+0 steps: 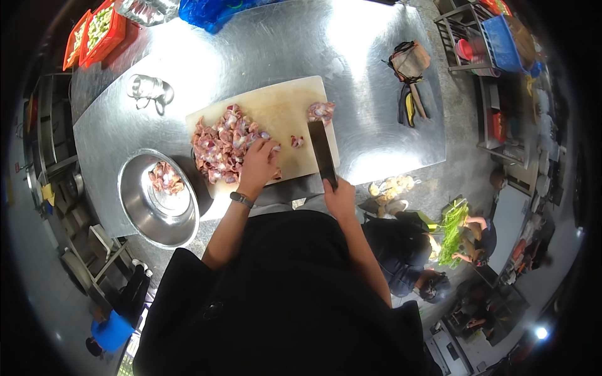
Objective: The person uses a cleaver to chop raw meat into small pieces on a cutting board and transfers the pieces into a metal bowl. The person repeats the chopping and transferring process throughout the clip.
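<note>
My right hand (340,197) grips the handle of a cleaver (321,145), its dark blade pointing away from me over the right side of a pale cutting board (287,103). A heap of raw meat pieces (223,145), which look like poultry gizzards, covers the board's left half. At the heap's right edge is my left hand (258,162), fingers bent down among the pieces; whether they pinch one is hidden. One small meat piece (297,141) lies alone between heap and blade. Just beyond the blade tip sits a small clump of meat (321,111).
A steel bowl (127,207) holding some meat (166,178) stands left of the board on the steel table (367,98). A glass mug (148,89) lies beyond it. Tools (410,101) lie at right, red baskets (101,33) far left. People (400,249) work behind on my right.
</note>
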{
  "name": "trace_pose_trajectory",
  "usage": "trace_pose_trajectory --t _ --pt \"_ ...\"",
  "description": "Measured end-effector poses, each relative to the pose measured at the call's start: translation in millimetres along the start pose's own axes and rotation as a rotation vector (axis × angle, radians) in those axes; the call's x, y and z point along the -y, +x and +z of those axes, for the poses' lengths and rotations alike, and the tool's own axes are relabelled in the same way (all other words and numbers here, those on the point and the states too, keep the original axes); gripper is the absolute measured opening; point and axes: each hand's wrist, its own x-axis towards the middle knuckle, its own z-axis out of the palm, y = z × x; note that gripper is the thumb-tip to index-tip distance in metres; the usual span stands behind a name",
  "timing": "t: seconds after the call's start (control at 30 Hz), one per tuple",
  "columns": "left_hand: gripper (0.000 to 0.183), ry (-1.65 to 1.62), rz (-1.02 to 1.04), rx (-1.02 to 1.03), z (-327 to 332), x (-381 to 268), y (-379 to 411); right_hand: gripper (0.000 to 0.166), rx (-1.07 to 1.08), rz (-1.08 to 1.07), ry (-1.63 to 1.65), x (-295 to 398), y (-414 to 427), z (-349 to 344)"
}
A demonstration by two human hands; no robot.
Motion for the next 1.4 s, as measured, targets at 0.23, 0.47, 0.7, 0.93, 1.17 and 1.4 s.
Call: trace_pose_trajectory --t 0.23,0.47,0.7,0.93,1.17,1.4 --pt "0.013 0.271 -0.040 -0.108 -64 -6 35 0.017 0.099 -0.075 -0.310 -6 -30 18" --pt "0.023 0.233 -0.045 -0.052 -99 -34 85 0.017 0.202 -0.154 -0.212 29 -22 47" --pt "0.025 -0.002 0.089 0.254 23 -34 134 0.020 0.006 -0.005 -0.113 -9 -39 -9" --pt "0.026 0.139 0.034 0.209 71 -46 139 0.023 -0.139 0.085 -0.090 -41 -66 -38" --pt "0.019 -0.539 -0.165 0.166 30 -15 111 0.025 -0.129 0.083 -0.016 -32 -61 -22" --pt "0.018 -0.744 -0.436 0.571 8 -48 45 0.025 -0.057 0.093 -0.029 -15 -49 -16"
